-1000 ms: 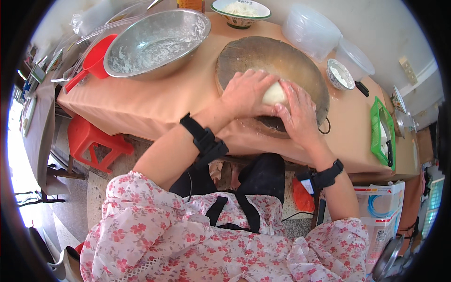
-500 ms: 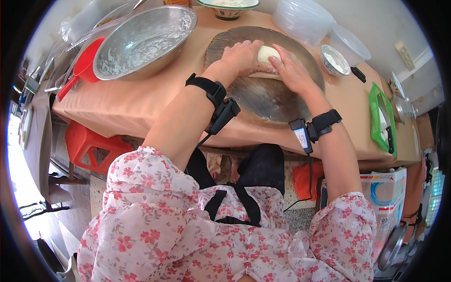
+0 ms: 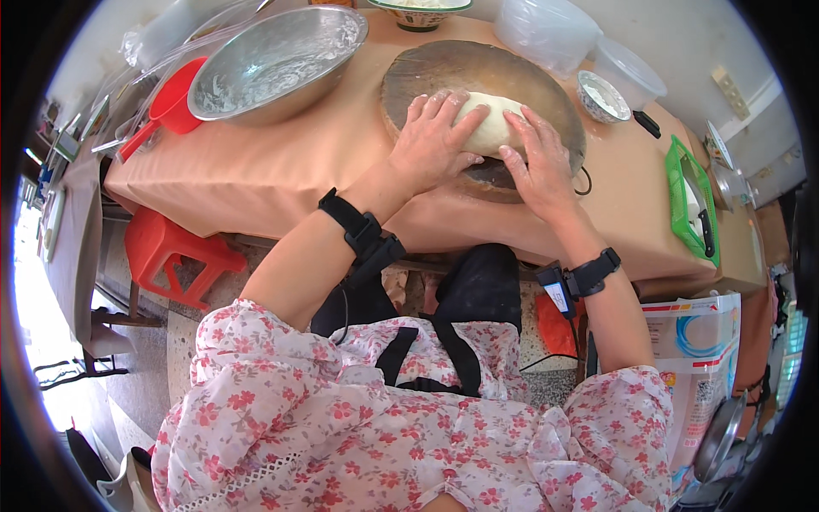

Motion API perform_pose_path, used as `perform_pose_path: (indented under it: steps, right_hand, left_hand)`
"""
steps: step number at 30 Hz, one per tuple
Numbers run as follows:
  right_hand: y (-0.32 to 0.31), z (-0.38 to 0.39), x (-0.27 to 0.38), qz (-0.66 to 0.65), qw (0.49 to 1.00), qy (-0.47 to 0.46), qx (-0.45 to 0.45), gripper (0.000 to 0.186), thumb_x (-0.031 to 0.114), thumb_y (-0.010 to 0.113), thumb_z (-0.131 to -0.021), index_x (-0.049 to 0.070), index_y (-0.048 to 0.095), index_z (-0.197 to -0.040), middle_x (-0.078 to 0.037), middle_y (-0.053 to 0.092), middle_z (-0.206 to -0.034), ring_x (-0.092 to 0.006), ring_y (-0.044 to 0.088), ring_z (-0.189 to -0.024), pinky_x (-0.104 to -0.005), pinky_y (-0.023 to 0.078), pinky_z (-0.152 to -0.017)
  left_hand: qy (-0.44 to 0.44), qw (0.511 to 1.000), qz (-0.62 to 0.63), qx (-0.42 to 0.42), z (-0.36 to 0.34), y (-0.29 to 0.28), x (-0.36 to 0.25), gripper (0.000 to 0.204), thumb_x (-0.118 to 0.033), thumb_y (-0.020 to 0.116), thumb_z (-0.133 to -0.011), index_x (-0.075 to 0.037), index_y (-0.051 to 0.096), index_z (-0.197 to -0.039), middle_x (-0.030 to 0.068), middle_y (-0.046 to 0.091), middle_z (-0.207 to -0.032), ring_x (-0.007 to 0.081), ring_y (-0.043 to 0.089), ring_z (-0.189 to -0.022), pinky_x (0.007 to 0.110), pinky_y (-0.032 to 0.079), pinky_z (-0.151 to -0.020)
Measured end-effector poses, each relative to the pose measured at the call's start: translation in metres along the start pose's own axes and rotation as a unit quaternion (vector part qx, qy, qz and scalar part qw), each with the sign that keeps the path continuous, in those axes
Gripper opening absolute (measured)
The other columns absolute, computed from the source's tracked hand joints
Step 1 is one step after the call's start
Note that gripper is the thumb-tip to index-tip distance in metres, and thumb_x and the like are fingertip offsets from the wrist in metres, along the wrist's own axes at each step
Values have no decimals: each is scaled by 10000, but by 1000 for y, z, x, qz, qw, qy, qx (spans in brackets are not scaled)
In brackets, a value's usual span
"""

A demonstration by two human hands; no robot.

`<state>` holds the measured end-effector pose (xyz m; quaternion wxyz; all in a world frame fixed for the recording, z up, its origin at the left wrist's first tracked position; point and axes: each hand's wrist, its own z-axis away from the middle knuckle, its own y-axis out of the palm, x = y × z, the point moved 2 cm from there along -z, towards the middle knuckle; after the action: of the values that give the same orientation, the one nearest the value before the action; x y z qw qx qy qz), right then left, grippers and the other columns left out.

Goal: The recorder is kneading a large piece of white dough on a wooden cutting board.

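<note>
A smooth, pale lump of dough [image 3: 490,126] lies on the round wooden board [image 3: 426,68], at its near side. My left hand [image 3: 435,141] cups the dough's left end, fingers spread along its top and side, thumb at the near edge. Over the right end curl the fingers of my right hand [image 3: 539,162], its thumb toward the dough's near side. Both hands grip the dough between them, and white flour coats the fingers. The dough's underside is hidden.
A large steel bowl [image 3: 273,64] and a red scoop [image 3: 177,96] stand left of the board. To its right are a small bowl of white powder [image 3: 603,96], clear plastic tubs [image 3: 546,34] and a green basket [image 3: 689,200] with a black-handled knife. A patterned bowl [image 3: 421,12] stands behind.
My hands have drawn nearer to me and spread wider apart on the dough. More of the dough shows now, as a broad rounded lump. The board's near edge looks lifted or shifted.
</note>
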<state>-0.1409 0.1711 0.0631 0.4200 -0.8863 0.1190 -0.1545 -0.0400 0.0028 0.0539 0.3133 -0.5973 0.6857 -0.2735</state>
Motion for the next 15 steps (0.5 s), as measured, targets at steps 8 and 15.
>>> perform_pose_path:
  steps: [8,15]
  right_hand:
    - [5,-31,-1,-91,991,97,-25,402,404,523,-942,125,580,-1224,-132,585,-1222,-349,533,-1142,-503,396,-936]
    - [6,-14,15,-30,995,55,-80,377,376,561,-917,108,591,-1180,-122,587,-1150,-344,541,-1095,-488,408,-872]
  left_hand:
    - [74,997,14,-30,15,-19,-12,584,-220,755,-749,-168,526,-1284,123,465,-1315,351,429,-1230,499,342,-1026]
    - [-123,963,197,-136,2,-19,-16,361,-279,692,-826,-125,600,-1139,117,549,-1200,330,499,-1093,456,367,-965]
